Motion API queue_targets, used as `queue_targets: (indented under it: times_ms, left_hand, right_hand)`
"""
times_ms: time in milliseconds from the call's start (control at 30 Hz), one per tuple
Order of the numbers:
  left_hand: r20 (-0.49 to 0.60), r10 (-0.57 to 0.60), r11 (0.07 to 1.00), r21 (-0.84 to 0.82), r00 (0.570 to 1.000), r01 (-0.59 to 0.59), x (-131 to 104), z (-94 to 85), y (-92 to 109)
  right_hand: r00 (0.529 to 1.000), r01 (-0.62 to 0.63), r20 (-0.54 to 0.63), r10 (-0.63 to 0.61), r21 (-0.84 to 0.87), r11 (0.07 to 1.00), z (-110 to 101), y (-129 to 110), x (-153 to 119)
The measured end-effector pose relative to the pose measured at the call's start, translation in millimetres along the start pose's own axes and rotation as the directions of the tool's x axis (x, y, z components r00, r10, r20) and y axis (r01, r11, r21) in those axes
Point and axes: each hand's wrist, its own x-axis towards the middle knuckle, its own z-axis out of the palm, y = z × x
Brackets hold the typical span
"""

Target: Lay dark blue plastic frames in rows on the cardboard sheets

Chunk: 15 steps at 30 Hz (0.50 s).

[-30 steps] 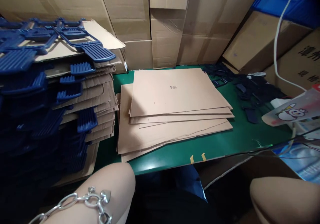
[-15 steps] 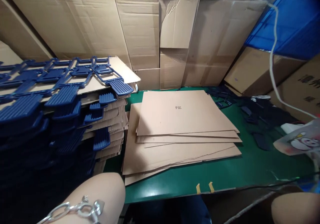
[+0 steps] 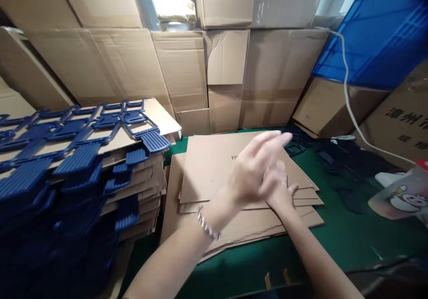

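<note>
Over the cardboard sheets (image 3: 203,169), the left hand (image 3: 254,169), a chain bracelet (image 3: 207,226) at its wrist, overlaps the right hand (image 3: 281,194); blur and overlap mean I cannot tell whether either hand's fingers are spread or gripping anything. Beneath, the sheets lie unevenly stacked on a green table (image 3: 337,232). Leftward, blue plastic parts (image 3: 78,158) pile up with cardboard layers (image 3: 147,187) between; beyond stand brown boxes (image 3: 180,63) and a blue crate (image 3: 371,36).

blue crate (image 3: 371,36), upper right | white cable (image 3: 346,74) | printed cup (image 3: 406,200), right | cartons (image 3: 125,65) behind
</note>
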Motion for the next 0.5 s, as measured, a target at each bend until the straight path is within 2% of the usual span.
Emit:
queue_targets:
  times_ms: [67,133,167,267,333,400,433,467,500]
  left_hand:
    - [0.189,-0.115,0.992,0.067,0.975,0.104,8,22.5,-17]
    - [0.362,-0.232,0.968,0.173,0.903,0.179,15,49.7,-41]
    - [0.406,-0.259,0.960,0.209,0.876,0.187,16,63.0,-54]
    - [0.375,-0.354,0.922,0.293,0.857,0.252,10,95.1,-83]
    - [0.340,-0.386,0.903,0.327,0.858,0.278,0,107.6,-94]
    - [0.315,-0.401,0.892,0.347,0.860,0.289,-8,114.0,-101]
    - [0.312,-0.406,0.888,0.356,0.859,0.290,-10,115.7,-104]
    - [0.303,-0.408,0.885,0.362,0.861,0.293,-12,116.8,-106]
    - [0.298,-0.409,0.884,0.363,0.862,0.294,-12,117.5,-108]
  right_hand:
    - [0.998,-0.043,0.035,0.043,-0.016,0.999,12,0,-3]
    - [0.997,-0.050,0.052,0.052,-0.039,0.998,18,-1,-10]
    - [0.997,-0.046,0.060,0.049,-0.051,0.998,19,-2,-16]
    - [0.997,-0.017,0.078,0.021,-0.058,0.998,21,-2,-35]
    - [0.995,0.042,0.087,-0.044,0.031,0.999,21,8,-39]
    - [0.992,0.088,0.070,-0.105,0.215,0.973,18,31,-28]
    - [0.991,0.116,0.020,-0.129,0.326,0.938,15,48,-16]
    - [0.995,0.098,-0.072,-0.075,0.386,0.917,11,68,0]
    - [0.986,0.068,-0.168,-0.004,0.376,0.924,7,90,17]
